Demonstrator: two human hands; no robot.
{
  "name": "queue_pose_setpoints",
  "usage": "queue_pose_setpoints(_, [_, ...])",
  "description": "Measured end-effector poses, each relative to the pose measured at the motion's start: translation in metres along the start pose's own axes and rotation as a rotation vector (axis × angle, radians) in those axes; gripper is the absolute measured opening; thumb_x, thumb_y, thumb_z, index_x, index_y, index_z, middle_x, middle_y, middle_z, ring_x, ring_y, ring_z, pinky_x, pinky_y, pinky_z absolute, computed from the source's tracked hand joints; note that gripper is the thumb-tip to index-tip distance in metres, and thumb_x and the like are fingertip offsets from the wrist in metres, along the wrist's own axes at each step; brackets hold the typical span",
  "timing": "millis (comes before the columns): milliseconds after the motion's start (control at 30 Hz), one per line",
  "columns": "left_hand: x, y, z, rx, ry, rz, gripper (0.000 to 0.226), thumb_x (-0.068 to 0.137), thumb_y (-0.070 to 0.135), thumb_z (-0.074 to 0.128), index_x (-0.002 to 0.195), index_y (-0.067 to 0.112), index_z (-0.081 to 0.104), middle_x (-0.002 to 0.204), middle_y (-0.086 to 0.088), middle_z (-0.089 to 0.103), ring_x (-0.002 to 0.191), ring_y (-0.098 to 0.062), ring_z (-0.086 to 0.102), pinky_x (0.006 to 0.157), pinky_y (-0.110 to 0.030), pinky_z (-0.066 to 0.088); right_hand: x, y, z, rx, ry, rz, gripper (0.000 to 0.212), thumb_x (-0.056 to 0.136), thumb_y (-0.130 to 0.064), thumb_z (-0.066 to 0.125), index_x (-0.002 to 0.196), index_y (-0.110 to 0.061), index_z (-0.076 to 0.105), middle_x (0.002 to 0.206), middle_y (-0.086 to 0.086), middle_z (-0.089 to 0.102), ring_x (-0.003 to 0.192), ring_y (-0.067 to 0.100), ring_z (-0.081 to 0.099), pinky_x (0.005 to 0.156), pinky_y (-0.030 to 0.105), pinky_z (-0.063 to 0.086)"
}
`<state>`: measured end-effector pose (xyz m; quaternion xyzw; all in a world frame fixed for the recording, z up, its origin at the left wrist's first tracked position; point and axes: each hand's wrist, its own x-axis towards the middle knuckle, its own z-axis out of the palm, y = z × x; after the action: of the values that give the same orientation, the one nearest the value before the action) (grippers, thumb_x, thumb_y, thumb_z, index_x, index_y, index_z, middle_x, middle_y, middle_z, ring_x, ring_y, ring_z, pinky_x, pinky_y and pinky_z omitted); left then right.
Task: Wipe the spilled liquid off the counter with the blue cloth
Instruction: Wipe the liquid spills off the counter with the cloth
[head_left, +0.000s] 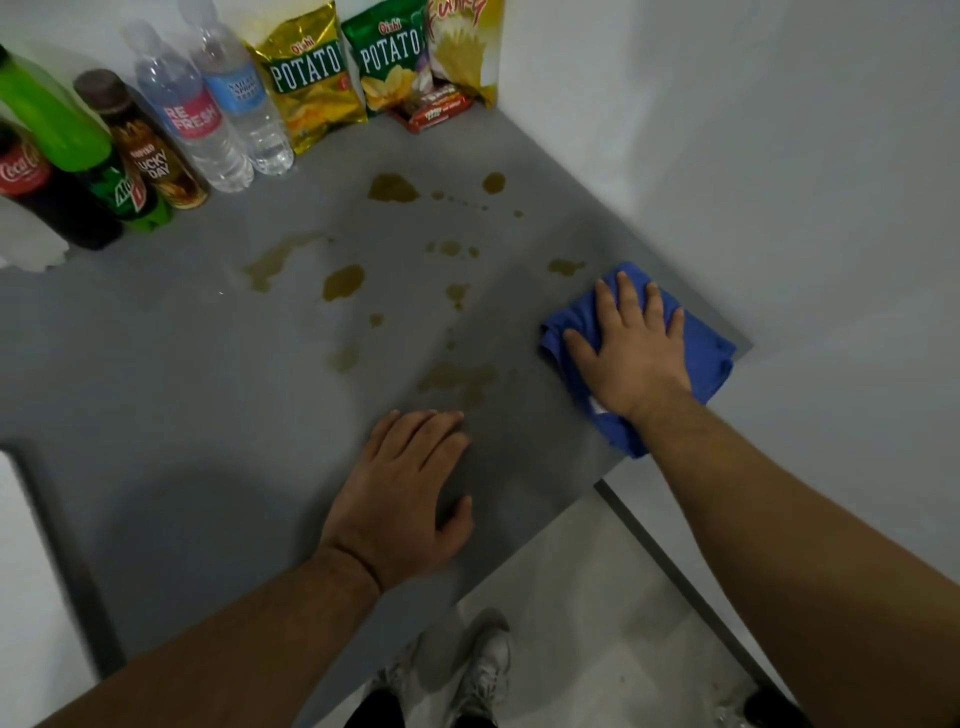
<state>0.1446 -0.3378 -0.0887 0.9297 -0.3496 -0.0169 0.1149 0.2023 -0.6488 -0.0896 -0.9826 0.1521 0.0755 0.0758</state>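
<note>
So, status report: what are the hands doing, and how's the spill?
Right hand flat on blue cloth, counter's right edge. Left hand flat on counter. Brown spill unwiped. Bottles behind, apart.

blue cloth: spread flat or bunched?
Bunched: blue cloth lies in rumpled folds under the flat right hand, near the counter edge.

White walls (779, 130) meet a pale floor (597, 613).

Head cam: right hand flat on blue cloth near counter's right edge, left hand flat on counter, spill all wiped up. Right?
No, the spill is not wiped: the head view shows it as brown puddles across the counter. Rest holds: right hand flat on the blue cloth, left hand flat on the counter.
</note>
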Motion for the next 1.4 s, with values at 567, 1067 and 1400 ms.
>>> queue_pose_setpoints(567, [-0.002, 0.000, 0.001, -0.032, 0.049, 0.000, 0.056, 0.084, 0.046, 0.062, 0.132, 0.017, 0.063, 0.147, -0.003, 0.056, 0.134, -0.030, 0.052, 0.120, -0.052, 0.035, 0.024, 0.019, -0.009, -0.024, -0.013, -0.131, 0.080, 0.097, -0.076, 0.017, 0.165, -0.034, 0.007, 0.175, -0.004, -0.001, 0.160, 0.030, -0.001, 0.127, 0.059, 0.000])
queue_pose_setpoints(1067, [-0.006, -0.008, 0.000, -0.264, 0.182, -0.037, 0.048, 0.084, 0.041, 0.069, 0.126, 0.017, 0.066, 0.142, 0.000, 0.060, 0.134, -0.025, 0.055, 0.119, -0.051, 0.035, 0.009, 0.001, -0.009, -0.021, -0.013, -0.185, 0.074, 0.100, -0.067, 0.015, 0.165, -0.033, 0.010, 0.174, -0.006, 0.002, 0.160, 0.025, 0.000, 0.128, 0.054, 0.001])
queue_pose_setpoints(1400, [-0.015, -0.071, -0.025, -0.219, 0.282, -0.220, 0.043, 0.084, 0.039, 0.067, 0.121, 0.017, 0.067, 0.137, -0.001, 0.063, 0.127, -0.027, 0.060, 0.119, -0.052, 0.036, -0.039, -0.030, 0.004, -0.035, -0.050, -0.478, 0.072, 0.103, -0.066, 0.016, 0.166, -0.030, 0.011, 0.174, -0.007, 0.002, 0.161, 0.021, -0.004, 0.129, 0.051, 0.000])
